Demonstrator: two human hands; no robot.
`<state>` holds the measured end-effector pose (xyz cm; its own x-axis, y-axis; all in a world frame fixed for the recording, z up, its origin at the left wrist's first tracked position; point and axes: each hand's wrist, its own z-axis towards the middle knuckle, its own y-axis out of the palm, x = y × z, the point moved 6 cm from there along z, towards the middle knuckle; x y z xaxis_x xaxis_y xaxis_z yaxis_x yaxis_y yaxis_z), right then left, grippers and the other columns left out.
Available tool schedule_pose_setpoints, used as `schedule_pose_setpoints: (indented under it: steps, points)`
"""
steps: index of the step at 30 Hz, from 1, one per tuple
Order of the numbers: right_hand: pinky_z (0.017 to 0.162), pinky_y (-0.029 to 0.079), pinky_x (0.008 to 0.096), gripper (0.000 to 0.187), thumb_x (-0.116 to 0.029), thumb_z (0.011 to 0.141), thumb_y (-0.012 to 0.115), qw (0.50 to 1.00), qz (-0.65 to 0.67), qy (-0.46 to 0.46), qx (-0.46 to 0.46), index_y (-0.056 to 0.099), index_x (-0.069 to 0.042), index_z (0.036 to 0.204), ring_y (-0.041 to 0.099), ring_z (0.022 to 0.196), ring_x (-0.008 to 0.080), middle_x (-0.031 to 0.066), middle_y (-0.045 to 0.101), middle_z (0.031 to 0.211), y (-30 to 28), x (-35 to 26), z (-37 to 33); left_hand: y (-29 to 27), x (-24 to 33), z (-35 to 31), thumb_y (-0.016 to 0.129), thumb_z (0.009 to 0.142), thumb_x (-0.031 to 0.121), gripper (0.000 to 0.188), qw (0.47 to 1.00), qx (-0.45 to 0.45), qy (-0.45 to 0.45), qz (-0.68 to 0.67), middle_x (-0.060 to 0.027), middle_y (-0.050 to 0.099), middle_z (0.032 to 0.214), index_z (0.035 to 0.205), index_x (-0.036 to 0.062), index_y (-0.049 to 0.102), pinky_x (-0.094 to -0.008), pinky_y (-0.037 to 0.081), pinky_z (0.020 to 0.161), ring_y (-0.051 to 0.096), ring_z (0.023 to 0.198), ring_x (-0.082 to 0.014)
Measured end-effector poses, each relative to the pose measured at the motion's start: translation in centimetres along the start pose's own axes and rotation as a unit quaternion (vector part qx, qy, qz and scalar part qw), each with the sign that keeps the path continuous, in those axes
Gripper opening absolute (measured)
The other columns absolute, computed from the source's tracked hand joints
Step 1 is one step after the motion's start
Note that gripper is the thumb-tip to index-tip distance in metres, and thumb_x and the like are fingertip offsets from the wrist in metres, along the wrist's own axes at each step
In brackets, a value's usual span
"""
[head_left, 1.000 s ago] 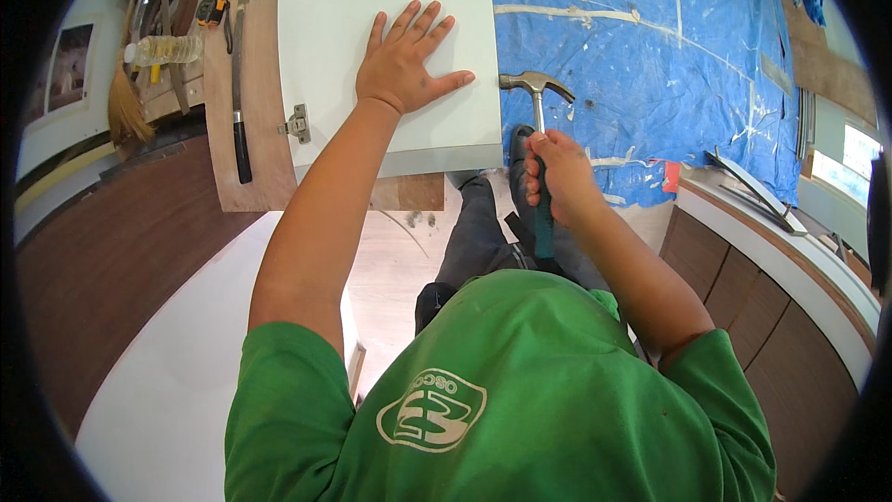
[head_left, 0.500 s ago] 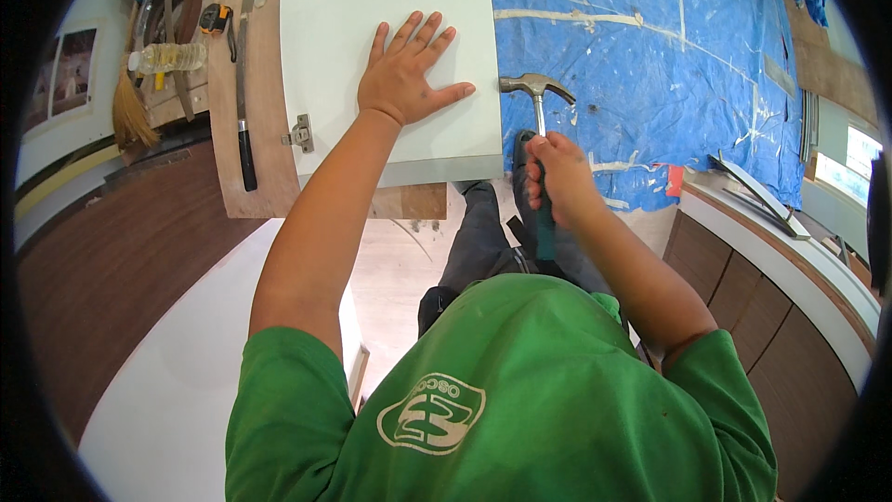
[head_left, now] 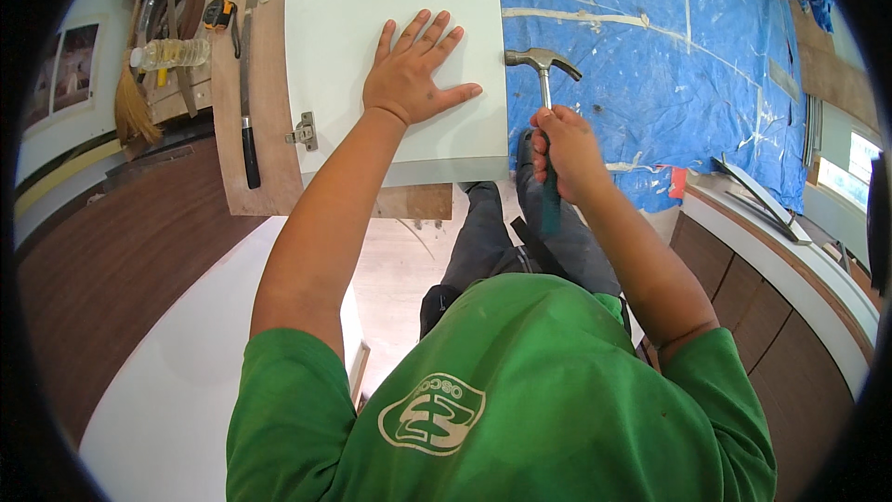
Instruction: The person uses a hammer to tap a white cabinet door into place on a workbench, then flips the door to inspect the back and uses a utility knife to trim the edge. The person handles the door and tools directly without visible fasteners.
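My left hand (head_left: 409, 79) lies flat on a white panel (head_left: 446, 144), its fingers spread. A metal hinge (head_left: 304, 132) is fixed at the panel's near left edge. In my right hand (head_left: 569, 151) is a claw hammer (head_left: 548, 61), gripped around its dark green handle. Its steel head is beside the panel's right edge, with the claw pointing right; whether the face touches the edge I cannot tell. The panel rests on a wooden work surface (head_left: 409, 201).
Left of the panel lie a long black-handled file (head_left: 249, 153), a tape measure (head_left: 219, 14) and a clear plastic bottle (head_left: 175, 53). A straw brush (head_left: 137, 112) hangs beyond them. Blue sheeting (head_left: 641, 65) covers the right side. A brown-fronted cabinet (head_left: 743, 302) stands at the right.
My right hand and the hammer have moved a little farther from my body, along the panel's right edge. My left hand stays spread in the same place on the panel.
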<state>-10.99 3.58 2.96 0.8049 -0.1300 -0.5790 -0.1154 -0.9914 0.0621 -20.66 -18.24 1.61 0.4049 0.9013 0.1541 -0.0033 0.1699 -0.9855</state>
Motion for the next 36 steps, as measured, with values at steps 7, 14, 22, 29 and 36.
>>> schedule_pose_setpoints:
  steps: [7,14,22,29,36]
  points:
    - [0.041,0.041,0.0333,0.023,-0.026,0.105,0.051,0.999,0.015,-0.044,0.021,0.055,-0.004,0.102,0.047,0.046,0.0145,0.0021,0.049,0.067,-0.3,0.1,0.2,-0.2,0.2,0.1,0.056,0.082,0.084,0.089,1.0,-0.013,-0.001,0.005,0.0039,0.04,0.164,0.152,0.0307,0.051,-0.0477,0.012,0.13,0.027,0.155,-0.0159]
    - [0.04,0.041,0.0327,0.022,-0.025,0.106,0.049,0.999,0.027,-0.038,0.016,0.055,-0.005,0.103,0.047,0.046,0.0142,0.0022,0.049,0.067,0.1,0.4,0.2,-0.2,0.0,0.1,0.055,0.081,0.086,0.09,1.0,-0.014,0.001,0.008,0.004,0.04,0.164,0.152,0.0302,0.051,-0.0471,0.011,0.13,0.028,0.155,-0.0158]
    - [0.042,0.041,0.033,0.023,-0.026,0.106,0.048,0.997,0.053,-0.05,0.035,0.055,-0.005,0.104,0.048,0.047,0.0151,0.0027,0.049,0.066,0.3,-1.2,1.8,-0.1,0.0,0.1,0.055,0.081,0.086,0.09,1.0,-0.008,0.003,-0.004,0.0047,0.04,0.164,0.152,0.0307,0.051,-0.0477,0.01,0.13,0.027,0.155,-0.0158]
    - [0.045,0.043,0.0342,0.023,-0.027,0.105,0.05,0.998,0.027,-0.058,0.023,0.056,-0.004,0.103,0.049,0.05,0.0155,0.0028,0.05,0.067,1.0,-2.5,2.8,-0.6,0.1,-0.1,0.059,0.081,0.083,0.089,1.0,0.004,0.015,-0.011,0.0012,0.043,0.163,0.15,0.027,0.055,-0.0479,0.013,0.129,0.03,0.154,-0.018]
    - [0.044,0.043,0.0346,0.023,-0.026,0.106,0.049,0.993,0.072,-0.083,0.044,0.056,-0.004,0.102,0.049,0.049,0.0157,0.0032,0.051,0.067,0.4,-4.5,4.7,-0.7,0.1,0.1,0.061,0.081,0.082,0.088,1.0,0.002,0.021,-0.021,-0.0002,0.044,0.162,0.149,0.0262,0.055,-0.0498,0.014,0.129,0.032,0.153,-0.0203]
